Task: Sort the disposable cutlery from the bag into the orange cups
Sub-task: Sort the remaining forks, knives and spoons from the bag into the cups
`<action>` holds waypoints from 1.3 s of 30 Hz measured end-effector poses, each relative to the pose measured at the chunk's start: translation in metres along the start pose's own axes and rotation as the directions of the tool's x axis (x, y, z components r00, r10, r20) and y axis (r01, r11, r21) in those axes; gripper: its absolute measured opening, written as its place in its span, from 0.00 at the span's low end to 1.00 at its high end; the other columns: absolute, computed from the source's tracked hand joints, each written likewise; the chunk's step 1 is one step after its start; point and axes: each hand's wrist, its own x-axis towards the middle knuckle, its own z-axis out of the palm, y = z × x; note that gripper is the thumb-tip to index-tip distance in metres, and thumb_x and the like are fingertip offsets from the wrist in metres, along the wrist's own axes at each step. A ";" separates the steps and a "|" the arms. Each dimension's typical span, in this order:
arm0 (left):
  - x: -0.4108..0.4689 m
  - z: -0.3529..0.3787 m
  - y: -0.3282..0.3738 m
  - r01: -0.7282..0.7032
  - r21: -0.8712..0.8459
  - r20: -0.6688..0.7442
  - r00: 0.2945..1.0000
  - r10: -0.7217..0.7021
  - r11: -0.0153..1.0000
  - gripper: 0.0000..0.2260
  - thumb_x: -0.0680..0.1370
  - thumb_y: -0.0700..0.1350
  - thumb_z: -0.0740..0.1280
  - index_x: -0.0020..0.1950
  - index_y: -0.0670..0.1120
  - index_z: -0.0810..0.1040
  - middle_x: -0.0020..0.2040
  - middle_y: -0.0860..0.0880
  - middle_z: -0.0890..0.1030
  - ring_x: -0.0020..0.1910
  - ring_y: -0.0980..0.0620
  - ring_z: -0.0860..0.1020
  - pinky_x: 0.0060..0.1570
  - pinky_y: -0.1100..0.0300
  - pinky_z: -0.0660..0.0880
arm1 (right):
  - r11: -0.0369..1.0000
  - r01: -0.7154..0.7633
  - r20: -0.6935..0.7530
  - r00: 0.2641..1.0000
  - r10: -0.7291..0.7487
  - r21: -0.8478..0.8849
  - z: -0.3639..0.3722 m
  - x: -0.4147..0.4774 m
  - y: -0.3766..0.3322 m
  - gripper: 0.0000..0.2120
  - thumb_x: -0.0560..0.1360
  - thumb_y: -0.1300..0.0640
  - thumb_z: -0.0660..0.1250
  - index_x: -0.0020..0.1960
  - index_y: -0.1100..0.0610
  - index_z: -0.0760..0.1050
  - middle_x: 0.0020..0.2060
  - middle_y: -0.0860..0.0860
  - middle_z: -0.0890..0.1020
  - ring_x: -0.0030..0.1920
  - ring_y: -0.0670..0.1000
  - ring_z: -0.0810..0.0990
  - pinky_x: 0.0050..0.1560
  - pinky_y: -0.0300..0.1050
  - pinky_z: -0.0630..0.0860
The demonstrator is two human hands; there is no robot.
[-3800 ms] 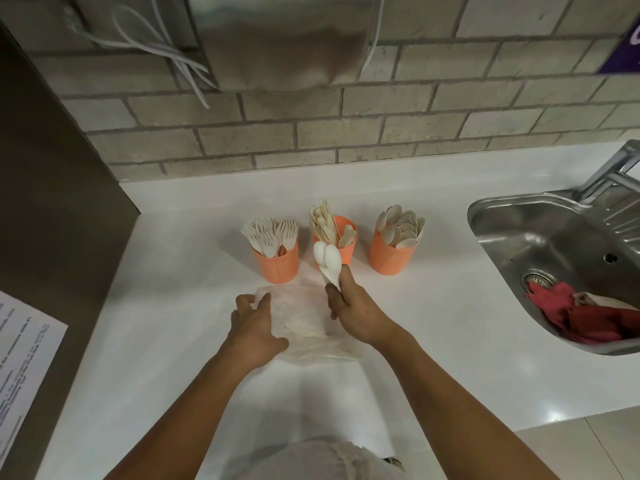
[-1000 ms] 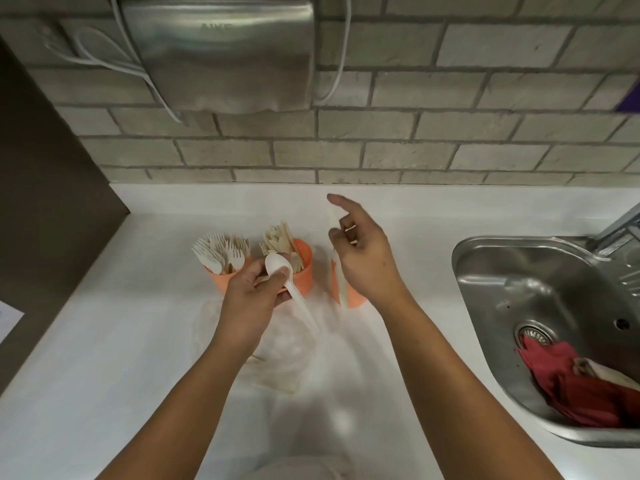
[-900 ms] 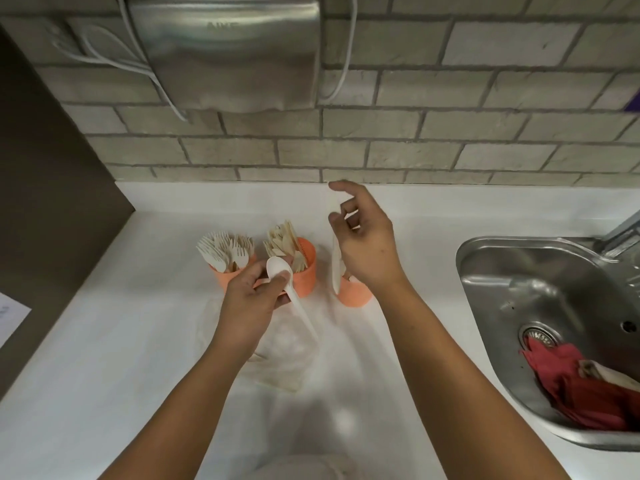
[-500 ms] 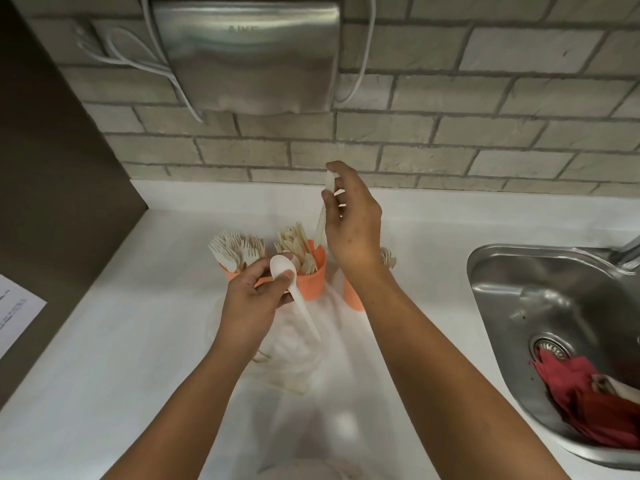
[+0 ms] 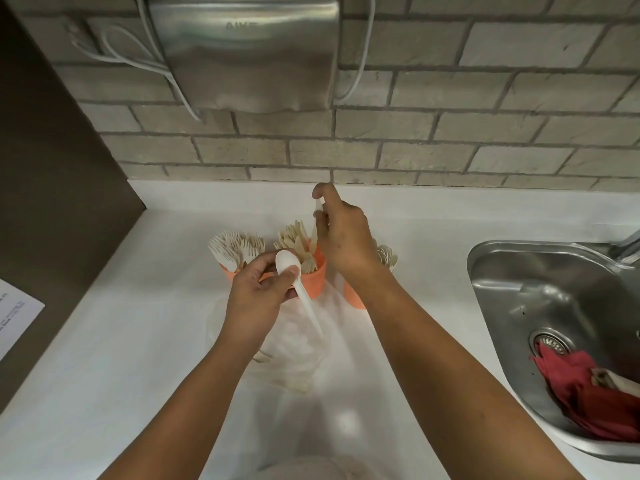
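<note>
Head view: right hand (image 5: 346,237) pinches white utensil (image 5: 314,230) upright above middle cup (image 5: 317,277), frame centre; left hand (image 5: 256,299) grip holds spoon (image 5: 288,266).

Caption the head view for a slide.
Left hand holds a white spoon; right hand pinches a white utensil above the middle orange cup.

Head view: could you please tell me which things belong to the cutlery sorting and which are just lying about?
Job: orange cups, bag, spoon in the left hand, cutlery piece pinched by the right hand.
Lying about: sink, red cloth, hand dryer, paper sheet.
</note>
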 end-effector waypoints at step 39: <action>-0.010 0.009 0.001 0.066 -0.065 0.194 0.980 -0.052 0.996 0.10 0.81 0.35 0.69 0.62 0.40 0.83 0.49 0.40 0.87 0.52 0.44 0.87 0.59 0.50 0.83 | 0.945 -0.092 0.113 0.992 0.059 0.315 -0.014 -0.048 -0.007 0.11 0.77 0.62 0.69 0.54 0.52 0.85 0.42 0.49 0.80 0.38 0.47 0.81 0.44 0.45 0.80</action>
